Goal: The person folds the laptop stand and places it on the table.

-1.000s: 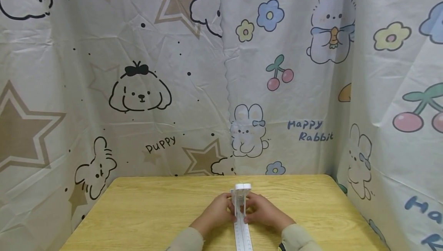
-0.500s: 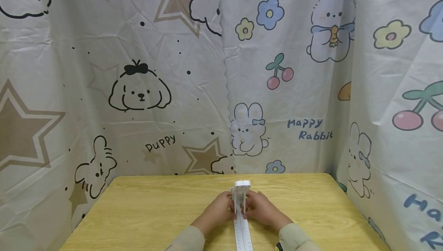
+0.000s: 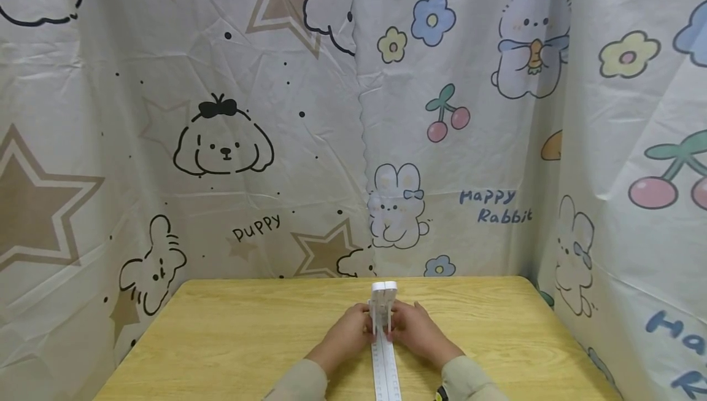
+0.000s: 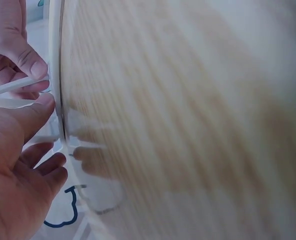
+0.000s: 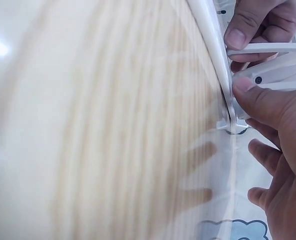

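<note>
A white ruler-like strip [image 3: 386, 367] with graduation marks and a raised white frame [image 3: 383, 290] at its far end stands on the table. My left hand [image 3: 348, 330] pinches the frame's left side near its base. From the other side my right hand [image 3: 420, 330] pinches it too. In the left wrist view, the left hand's thumb [image 4: 40, 107] is at the white part while its other fingers curl loosely. A small dark screw-like dot [image 5: 258, 80] shows beside the right thumb [image 5: 245, 85] in the right wrist view. Where the fingertips meet is partly hidden.
The wood-grain table [image 3: 248, 339] runs back to a pale printed curtain [image 3: 309, 143]. Another curtain panel [image 3: 635, 253] hangs along the right side. Light-coloured sleeves [image 3: 301, 382] cover both forearms.
The top of the white frame has risen a little and shifted slightly left. Both hands keep their hold, the right arm drifting slightly left. The head view has shifted a touch.
</note>
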Demonstrator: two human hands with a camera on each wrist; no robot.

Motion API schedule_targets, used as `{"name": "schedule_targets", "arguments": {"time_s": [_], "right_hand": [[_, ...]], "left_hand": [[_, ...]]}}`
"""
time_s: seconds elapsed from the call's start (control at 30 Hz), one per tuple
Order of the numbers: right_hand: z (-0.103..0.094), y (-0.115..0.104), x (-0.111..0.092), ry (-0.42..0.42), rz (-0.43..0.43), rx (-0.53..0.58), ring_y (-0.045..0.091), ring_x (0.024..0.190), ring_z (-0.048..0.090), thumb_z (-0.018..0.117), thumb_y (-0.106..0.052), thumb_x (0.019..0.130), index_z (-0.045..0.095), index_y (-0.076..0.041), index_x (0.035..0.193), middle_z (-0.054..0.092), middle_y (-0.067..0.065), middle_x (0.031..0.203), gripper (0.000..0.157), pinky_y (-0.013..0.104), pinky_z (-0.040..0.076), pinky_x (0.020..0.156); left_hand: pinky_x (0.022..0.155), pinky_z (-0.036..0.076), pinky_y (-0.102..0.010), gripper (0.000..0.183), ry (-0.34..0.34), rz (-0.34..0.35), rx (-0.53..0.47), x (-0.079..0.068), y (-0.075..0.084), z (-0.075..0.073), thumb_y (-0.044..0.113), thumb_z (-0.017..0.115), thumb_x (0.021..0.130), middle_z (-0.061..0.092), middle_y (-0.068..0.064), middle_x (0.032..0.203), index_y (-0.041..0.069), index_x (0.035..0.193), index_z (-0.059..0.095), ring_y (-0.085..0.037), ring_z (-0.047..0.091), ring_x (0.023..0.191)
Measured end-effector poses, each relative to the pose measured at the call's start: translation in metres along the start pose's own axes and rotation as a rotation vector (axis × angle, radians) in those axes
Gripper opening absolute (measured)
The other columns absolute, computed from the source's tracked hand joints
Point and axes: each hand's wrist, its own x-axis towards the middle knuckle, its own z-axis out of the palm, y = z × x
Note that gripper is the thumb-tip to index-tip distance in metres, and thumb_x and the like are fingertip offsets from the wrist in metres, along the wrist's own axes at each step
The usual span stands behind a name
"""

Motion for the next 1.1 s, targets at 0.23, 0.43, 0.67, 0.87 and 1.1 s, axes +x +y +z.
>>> {"name": "schedule_targets", "arguments": {"time_s": [0.23, 0.43, 0.67, 0.87, 1.1], "right_hand": [[0.003, -0.004, 0.002, 0.052, 0.022, -0.005, 0.032, 0.126, 0.063, 0.087, -0.011, 0.075, 0.079, -0.016, 0.076, 0.069, -0.001, 0.132, 0.01, 0.081, 0.021, 0.11], [0.009, -0.004, 0.002, 0.09, 0.032, -0.02, 0.029, 0.116, 0.068, 0.086, -0.01, 0.078, 0.078, -0.016, 0.077, 0.073, -0.004, 0.118, 0.009, 0.08, 0.028, 0.108], [0.008, -0.007, 0.001, 0.114, 0.091, -0.054, 0.029, 0.11, 0.07, 0.086, -0.015, 0.08, 0.081, -0.017, 0.082, 0.075, -0.003, 0.112, 0.005, 0.078, 0.033, 0.107], [0.005, -0.011, 0.001, 0.175, 0.12, -0.135, 0.025, 0.1, 0.072, 0.086, -0.023, 0.081, 0.08, -0.017, 0.08, 0.077, 0.0, 0.107, 0.008, 0.056, 0.053, 0.098], [-0.001, -0.014, 0.006, 0.248, 0.178, -0.07, 0.024, 0.101, 0.071, 0.084, -0.024, 0.085, 0.08, -0.018, 0.093, 0.077, -0.003, 0.102, 0.011, 0.047, 0.057, 0.092]], "left_hand": [[0.106, 0.05, -0.044, 0.007, 0.071, 0.0, -0.059, 0.002, -0.004, 0.005, 0.005, 0.083, 0.08, 0.067, -0.009, 0.125, 0.009, 0.076, 0.078, -0.029, 0.063, 0.12], [0.104, 0.052, -0.045, 0.004, 0.102, -0.041, -0.08, 0.002, -0.001, 0.006, 0.002, 0.08, 0.083, 0.069, -0.007, 0.119, 0.006, 0.082, 0.08, -0.029, 0.065, 0.116], [0.082, 0.058, -0.04, 0.011, 0.143, -0.144, -0.124, 0.004, 0.001, 0.007, 0.014, 0.078, 0.089, 0.074, 0.001, 0.101, 0.008, 0.08, 0.08, -0.019, 0.068, 0.095], [0.077, 0.059, -0.042, 0.015, 0.181, -0.227, -0.166, 0.004, -0.001, 0.001, 0.024, 0.079, 0.091, 0.075, -0.003, 0.099, 0.009, 0.091, 0.078, -0.02, 0.068, 0.091], [0.096, 0.056, -0.049, 0.026, 0.267, -0.133, -0.227, 0.005, -0.001, -0.006, 0.018, 0.081, 0.089, 0.073, -0.011, 0.119, 0.008, 0.112, 0.074, -0.032, 0.067, 0.114]]}}
